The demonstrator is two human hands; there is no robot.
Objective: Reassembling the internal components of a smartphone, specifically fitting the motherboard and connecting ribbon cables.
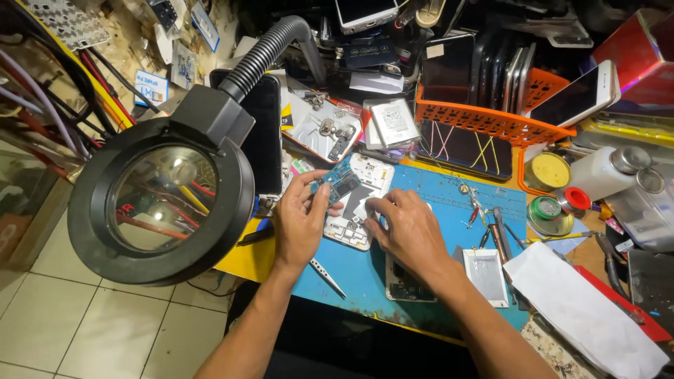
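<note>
My left hand [300, 223] holds a small blue circuit board [335, 184] by its edge, lifted just above an opened white phone body [358, 203]. That phone body lies on a blue work mat [435, 193]. My right hand [409, 228] rests on the phone body's right side, fingers curled and pressing down on it. Under my right wrist lies a second opened phone [406, 284]. A pair of metal tweezers [326, 276] lies on the mat below my left hand.
A black ring magnifier lamp [165, 200] on a ribbed hose stands at the left. An orange basket [491, 119] holds several phones upright. Tins [547, 172], a white bottle [602, 172], hand tools [500, 235], a white cloth [586, 312] and a small white frame [486, 275] sit at right.
</note>
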